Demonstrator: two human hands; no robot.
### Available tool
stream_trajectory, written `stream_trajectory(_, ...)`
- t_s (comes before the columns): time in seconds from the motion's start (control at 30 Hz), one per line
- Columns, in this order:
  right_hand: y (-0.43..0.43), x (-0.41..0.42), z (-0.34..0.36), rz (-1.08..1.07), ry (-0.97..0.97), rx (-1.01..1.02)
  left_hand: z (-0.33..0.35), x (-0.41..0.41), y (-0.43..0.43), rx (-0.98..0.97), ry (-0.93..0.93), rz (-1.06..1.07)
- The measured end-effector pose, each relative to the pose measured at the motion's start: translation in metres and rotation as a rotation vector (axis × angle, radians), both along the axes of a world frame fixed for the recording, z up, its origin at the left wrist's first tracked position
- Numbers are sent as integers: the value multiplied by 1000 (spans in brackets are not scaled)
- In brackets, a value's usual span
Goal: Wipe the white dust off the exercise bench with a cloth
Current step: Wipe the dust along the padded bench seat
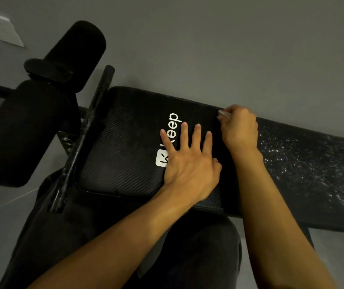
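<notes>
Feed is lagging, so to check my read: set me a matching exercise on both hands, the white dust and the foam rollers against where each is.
1 left hand
2 right hand
3 white dust
4 foam rollers

A right part of the bench
B the bench's left end
C flat on the logo
D gripping the cloth at the far edge

Pairs: 1-C, 2-D, 3-A, 4-B

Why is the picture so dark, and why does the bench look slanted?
Head view: dim light swallows detail on the black bench; the wide-angle lens slants and bends its edges; white dust glints at right; the right hand gripping the cloth looks slightly blurred.
</notes>
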State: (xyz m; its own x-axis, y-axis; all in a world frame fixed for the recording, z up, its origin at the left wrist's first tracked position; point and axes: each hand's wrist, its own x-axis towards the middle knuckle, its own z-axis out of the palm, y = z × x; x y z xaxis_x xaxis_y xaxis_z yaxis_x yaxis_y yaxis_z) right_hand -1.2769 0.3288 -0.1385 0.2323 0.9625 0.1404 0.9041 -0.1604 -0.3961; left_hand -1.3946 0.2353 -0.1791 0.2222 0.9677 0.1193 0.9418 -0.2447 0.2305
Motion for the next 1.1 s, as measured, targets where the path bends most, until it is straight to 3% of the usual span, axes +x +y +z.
stream_trajectory(0.13,8,-6,6,35,-36,-26,0,0,0,5,-3,-4)
stream_trajectory(0.3,-62,-4,2,149,-31,0,-1,0,1,20,2,-3)
stream_trajectory(0.5,-44,0,4,63,-83,-14,1,-1,0,7,20,-9)
stream_trajectory(0.73,-129,9,1,129,56,5,0,-2,1,17,20,-37)
stream_trajectory(0.93,-92,16,-4,58,-23,37,-4,-3,1,30,4,-68)
stream_trajectory(1.1,-136,14,-6,105,71,25,-5,-6,3,40,2,-99)
